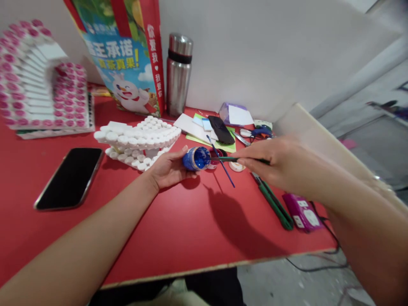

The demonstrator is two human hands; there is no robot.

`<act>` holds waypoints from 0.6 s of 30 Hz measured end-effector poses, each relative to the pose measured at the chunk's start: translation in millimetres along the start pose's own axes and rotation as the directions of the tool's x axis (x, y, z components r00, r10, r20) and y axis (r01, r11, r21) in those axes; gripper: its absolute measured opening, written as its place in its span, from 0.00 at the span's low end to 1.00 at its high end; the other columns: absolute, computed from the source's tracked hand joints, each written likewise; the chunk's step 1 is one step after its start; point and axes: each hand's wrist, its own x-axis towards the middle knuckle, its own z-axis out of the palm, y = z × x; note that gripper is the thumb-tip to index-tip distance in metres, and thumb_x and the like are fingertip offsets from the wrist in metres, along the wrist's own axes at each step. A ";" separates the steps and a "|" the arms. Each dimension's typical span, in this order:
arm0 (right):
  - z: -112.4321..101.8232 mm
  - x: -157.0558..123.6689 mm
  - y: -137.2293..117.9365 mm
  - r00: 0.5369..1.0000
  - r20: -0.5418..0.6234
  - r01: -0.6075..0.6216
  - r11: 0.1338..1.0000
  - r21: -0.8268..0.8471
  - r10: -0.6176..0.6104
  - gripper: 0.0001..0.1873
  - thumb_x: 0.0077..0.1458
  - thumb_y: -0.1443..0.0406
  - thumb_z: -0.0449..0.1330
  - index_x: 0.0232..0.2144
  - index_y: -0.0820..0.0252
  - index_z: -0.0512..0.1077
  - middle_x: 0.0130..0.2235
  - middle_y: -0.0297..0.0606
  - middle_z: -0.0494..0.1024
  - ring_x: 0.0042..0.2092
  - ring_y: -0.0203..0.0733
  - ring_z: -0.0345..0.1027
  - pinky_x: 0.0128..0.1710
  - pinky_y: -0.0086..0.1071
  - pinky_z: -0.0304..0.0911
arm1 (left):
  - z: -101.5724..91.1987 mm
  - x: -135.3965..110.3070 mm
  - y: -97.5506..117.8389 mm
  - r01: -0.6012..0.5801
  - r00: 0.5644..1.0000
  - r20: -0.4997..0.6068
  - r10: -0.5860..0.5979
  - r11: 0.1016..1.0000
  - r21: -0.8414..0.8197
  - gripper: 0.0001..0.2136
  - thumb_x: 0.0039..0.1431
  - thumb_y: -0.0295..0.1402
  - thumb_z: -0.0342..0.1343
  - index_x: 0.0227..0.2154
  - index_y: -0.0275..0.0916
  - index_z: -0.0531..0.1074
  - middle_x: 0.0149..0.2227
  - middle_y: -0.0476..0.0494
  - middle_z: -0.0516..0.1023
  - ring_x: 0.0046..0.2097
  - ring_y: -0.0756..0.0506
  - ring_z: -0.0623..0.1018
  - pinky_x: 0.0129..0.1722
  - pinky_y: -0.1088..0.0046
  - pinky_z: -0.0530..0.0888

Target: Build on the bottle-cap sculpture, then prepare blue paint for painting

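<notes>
My left hand (172, 168) is wrapped round a small jar of blue paint (190, 159), tilted so that its mouth faces right. Blue paint coats the inside of the jar. In my right hand (270, 163) is a thin dark-handled paintbrush (228, 159), pinched between fingers and thumb, its tip at the jar's mouth. A second, blue-stained brush (227, 173) lies across a pot of red paint (219, 155) behind the dark one. Just left of the jar stands a white model built of small round pieces (140, 138).
A black phone (70, 178) lies at left. Behind are a pink-and-white model (41, 85), a printed bag (127, 63) and a steel flask (179, 76). A green utility knife (274, 204), scissors (259, 131) and a purple box (302, 212) are at right. The red table's front edge (191, 274) is near me.
</notes>
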 end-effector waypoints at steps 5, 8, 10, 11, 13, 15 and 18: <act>17.8 10.6 11.2 0.979 0.099 -0.200 0.915 0.351 0.176 0.14 0.61 0.60 0.59 0.37 0.57 0.85 0.22 0.30 0.74 0.23 0.34 0.61 0.26 0.30 0.53 | 0.3 -0.1 0.1 -0.003 0.998 -0.060 0.002 1.000 -0.019 0.19 0.72 0.36 0.48 0.46 0.27 0.79 0.42 0.26 0.84 0.41 0.38 0.84 0.37 0.64 0.81; 22.3 13.3 14.1 0.962 0.138 -0.273 0.856 0.439 0.236 0.14 0.59 0.58 0.61 0.36 0.56 0.85 0.22 0.30 0.73 0.22 0.33 0.58 0.23 0.29 0.51 | 2.0 -0.2 0.6 -0.017 0.994 -0.108 0.014 0.999 -0.029 0.18 0.72 0.36 0.47 0.45 0.28 0.80 0.41 0.28 0.84 0.39 0.39 0.83 0.36 0.63 0.81; 22.7 12.7 16.0 0.954 0.142 -0.298 0.843 0.448 0.262 0.13 0.57 0.58 0.62 0.35 0.56 0.85 0.22 0.31 0.74 0.22 0.33 0.58 0.23 0.29 0.51 | 3.6 0.0 0.8 -0.023 0.989 -0.147 0.017 0.999 -0.039 0.18 0.72 0.35 0.47 0.44 0.29 0.80 0.40 0.29 0.84 0.38 0.39 0.83 0.35 0.63 0.81; 22.3 12.0 17.0 0.953 0.138 -0.303 0.843 0.444 0.270 0.13 0.57 0.58 0.62 0.34 0.57 0.85 0.23 0.32 0.75 0.23 0.34 0.59 0.23 0.29 0.52 | 4.6 0.2 0.9 -0.028 0.986 -0.167 0.020 0.999 -0.044 0.17 0.72 0.35 0.47 0.44 0.29 0.80 0.39 0.29 0.84 0.38 0.39 0.83 0.35 0.63 0.81; 20.8 10.4 19.0 0.952 0.121 -0.304 0.846 0.439 0.280 0.12 0.56 0.59 0.63 0.32 0.57 0.85 0.23 0.34 0.76 0.23 0.35 0.60 0.23 0.30 0.53 | 6.4 0.5 1.1 -0.036 0.980 -0.197 0.025 0.998 -0.054 0.17 0.72 0.34 0.47 0.43 0.29 0.79 0.40 0.29 0.84 0.38 0.39 0.83 0.35 0.63 0.81; 18.7 9.1 20.2 0.953 0.105 -0.299 0.846 0.441 0.283 0.12 0.56 0.59 0.63 0.31 0.58 0.85 0.24 0.35 0.78 0.25 0.36 0.63 0.24 0.30 0.54 | 7.9 0.7 1.5 -0.041 0.977 -0.212 0.028 0.997 -0.059 0.17 0.72 0.34 0.46 0.43 0.29 0.80 0.40 0.30 0.84 0.38 0.39 0.83 0.35 0.63 0.82; 15.3 8.0 20.0 0.956 0.089 -0.290 0.851 0.439 0.280 0.12 0.56 0.59 0.64 0.30 0.58 0.85 0.25 0.37 0.79 0.26 0.38 0.65 0.25 0.31 0.55 | 9.8 -0.5 2.6 -0.042 0.972 -0.232 0.027 0.997 -0.061 0.18 0.73 0.34 0.45 0.42 0.29 0.80 0.40 0.31 0.84 0.37 0.39 0.83 0.34 0.63 0.82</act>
